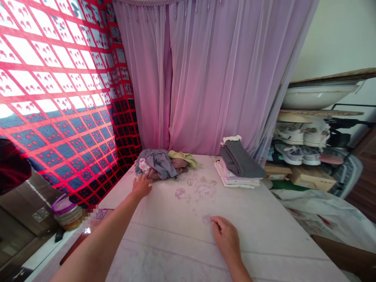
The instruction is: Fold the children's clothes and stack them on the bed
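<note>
My left hand [142, 186] reaches to the near left edge of a rumpled pile of clothes. Its fingers are apart and touch the edge of the pile, the thumb out to the side. In the pile lie a grey-blue garment [161, 161], a brown one [179, 164] and a yellow-green one [185, 157]. Low over the flower-printed cover [167, 219] is my right hand [226, 234], fingers curled together, with nothing visible in it. To the right is a neat stack of folded light clothes [235, 181], topped by folded dark grey trousers [242, 158] with a whitish frilled piece at the far end.
Purple curtains [211, 78] hang behind the surface, and a red checked cloth [67, 94] covers the left side. A shelf with sneakers [302, 152], boxes [313, 178] and a white basin [320, 96] stands right. A purple-lidded tub [66, 213] sits lower left.
</note>
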Demonstrator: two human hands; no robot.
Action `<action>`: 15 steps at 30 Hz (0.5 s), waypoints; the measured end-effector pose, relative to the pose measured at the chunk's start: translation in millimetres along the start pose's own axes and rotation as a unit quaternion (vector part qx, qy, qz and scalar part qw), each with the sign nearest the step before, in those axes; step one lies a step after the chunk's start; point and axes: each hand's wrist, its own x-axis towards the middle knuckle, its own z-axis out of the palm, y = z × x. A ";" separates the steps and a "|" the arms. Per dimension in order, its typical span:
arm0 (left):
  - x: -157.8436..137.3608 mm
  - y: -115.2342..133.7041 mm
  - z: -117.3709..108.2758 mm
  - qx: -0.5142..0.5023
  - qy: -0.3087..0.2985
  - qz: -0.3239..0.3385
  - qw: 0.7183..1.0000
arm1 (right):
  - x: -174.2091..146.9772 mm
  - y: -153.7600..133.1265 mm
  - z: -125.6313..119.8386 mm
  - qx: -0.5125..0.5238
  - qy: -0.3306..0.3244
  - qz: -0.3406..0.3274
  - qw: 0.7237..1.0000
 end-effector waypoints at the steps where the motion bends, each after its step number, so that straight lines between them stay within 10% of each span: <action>1: 0.6 0.9 -1.2 -0.001 -0.001 0.004 1.000 | -0.2 -0.1 0.5 -0.004 0.001 0.002 1.000; 15: -16.9 59.5 -44.2 -0.112 0.110 0.141 0.978 | -0.1 1.6 -0.6 -0.005 0.002 -0.012 1.000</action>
